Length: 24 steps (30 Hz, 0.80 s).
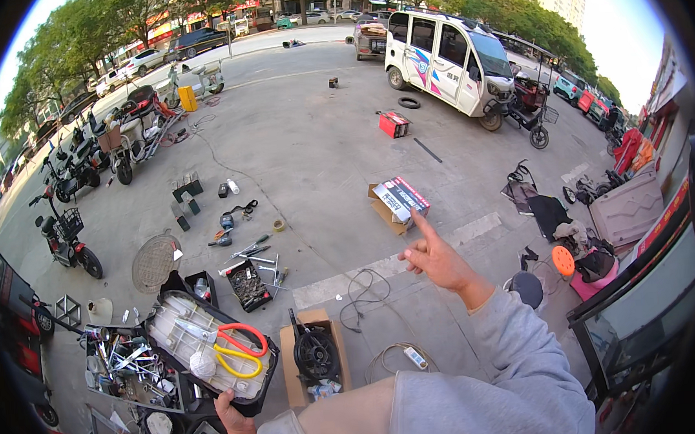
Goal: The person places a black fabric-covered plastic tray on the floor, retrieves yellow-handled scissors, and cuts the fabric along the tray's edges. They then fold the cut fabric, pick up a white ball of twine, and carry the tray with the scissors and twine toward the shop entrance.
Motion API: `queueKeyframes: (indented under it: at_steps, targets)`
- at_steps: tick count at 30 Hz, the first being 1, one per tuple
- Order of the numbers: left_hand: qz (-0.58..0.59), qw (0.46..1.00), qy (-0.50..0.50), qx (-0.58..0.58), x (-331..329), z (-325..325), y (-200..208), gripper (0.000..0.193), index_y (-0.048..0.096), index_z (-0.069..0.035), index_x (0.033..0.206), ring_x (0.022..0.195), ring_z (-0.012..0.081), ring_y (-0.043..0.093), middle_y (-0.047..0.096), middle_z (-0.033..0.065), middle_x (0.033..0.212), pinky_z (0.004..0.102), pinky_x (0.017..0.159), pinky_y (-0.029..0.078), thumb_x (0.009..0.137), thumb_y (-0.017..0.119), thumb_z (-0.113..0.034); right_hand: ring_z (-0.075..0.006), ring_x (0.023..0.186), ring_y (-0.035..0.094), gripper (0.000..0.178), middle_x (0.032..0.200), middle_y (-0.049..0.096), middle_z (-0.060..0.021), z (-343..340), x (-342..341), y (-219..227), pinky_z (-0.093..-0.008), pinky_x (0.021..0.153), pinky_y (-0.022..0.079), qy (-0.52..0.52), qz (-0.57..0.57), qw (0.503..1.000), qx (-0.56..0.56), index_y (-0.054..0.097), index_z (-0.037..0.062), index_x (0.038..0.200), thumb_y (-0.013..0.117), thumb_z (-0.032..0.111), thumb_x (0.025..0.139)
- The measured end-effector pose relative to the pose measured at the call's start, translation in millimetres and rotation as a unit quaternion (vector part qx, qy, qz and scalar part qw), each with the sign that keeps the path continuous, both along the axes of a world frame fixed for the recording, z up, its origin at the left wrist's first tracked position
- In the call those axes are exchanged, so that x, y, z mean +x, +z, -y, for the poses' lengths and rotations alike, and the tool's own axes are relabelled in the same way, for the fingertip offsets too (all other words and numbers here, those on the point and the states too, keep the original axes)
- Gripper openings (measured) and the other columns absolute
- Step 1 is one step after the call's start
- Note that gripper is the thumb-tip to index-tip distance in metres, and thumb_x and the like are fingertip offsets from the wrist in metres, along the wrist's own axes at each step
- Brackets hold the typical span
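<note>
My left hand [235,421] grips the near edge of a black-rimmed plastic tray [165,336] with a whitish inside, tilted at the lower left. In the tray lie a red tube [244,335], a yellow tube [236,363] and a clear plastic bag [203,363]. My right hand [442,261] is raised in front of me with nothing in it. Its index finger is stretched out and its thumb stands apart; the other fingers look partly curled. Past the fingertip, a white and red printed carton [401,197] with open brown flaps rests on the ground.
A metal toolbox [127,362] full of loose tools stands left of the tray. Near me is a cardboard box [295,369] with a black wheel-like part [317,352]. A black bin of small hardware [248,285] lies by several wrenches. Cables [359,291] cross the pavement. A white three-wheeler [449,62] is parked beyond.
</note>
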<state>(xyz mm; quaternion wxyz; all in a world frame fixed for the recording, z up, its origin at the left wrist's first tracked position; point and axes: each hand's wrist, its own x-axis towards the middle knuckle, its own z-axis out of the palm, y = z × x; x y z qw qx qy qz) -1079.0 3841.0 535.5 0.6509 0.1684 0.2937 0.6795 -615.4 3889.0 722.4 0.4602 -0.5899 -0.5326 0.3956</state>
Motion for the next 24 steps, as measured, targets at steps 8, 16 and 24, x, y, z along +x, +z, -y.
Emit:
queueKeyframes:
  at_steps: [8,16,24]
  targets:
    - [-0.028,0.97,-0.236,-0.053,194.8,27.9,48.2,0.058,0.044,0.003,0.131,0.109,0.0328,0.06,0.06,0.0168,0.122,0.0456,0.101,0.046,0.075,0.052,-0.01,-0.0116,0.07,0.056,0.068,0.081,0.064,-0.0078,75.5,118.3,129.8,-0.0272,0.065,0.048,0.046,0.055,0.983,0.171,0.018,0.0007,0.148,0.055,0.018,0.094]
    - [-0.062,0.872,-0.469,-0.125,400.1,70.6,48.7,0.052,0.051,0.005,0.122,0.096,0.0327,0.066,0.066,0.0171,0.108,0.0471,0.095,0.051,0.073,0.054,-0.01,-0.0105,0.08,0.056,0.039,0.09,0.063,-0.0065,365.8,244.8,-40.8,-0.0256,0.071,0.047,-0.241,-0.102,0.961,-0.086,0.05,-0.0015,0.129,0.053,0.018,0.095]
    - [-0.091,0.703,-0.706,-0.011,599.4,125.0,68.5,0.068,0.039,0.002,0.137,0.12,0.0289,0.052,0.053,0.0136,0.131,0.0422,0.104,0.04,0.074,0.057,-0.014,-0.0132,0.083,0.058,0.035,0.094,0.063,-0.0067,531.2,222.2,-117.6,-0.0281,0.074,0.049,-0.496,-0.207,0.843,-0.032,0.055,-0.0029,0.12,0.052,0.023,0.097]
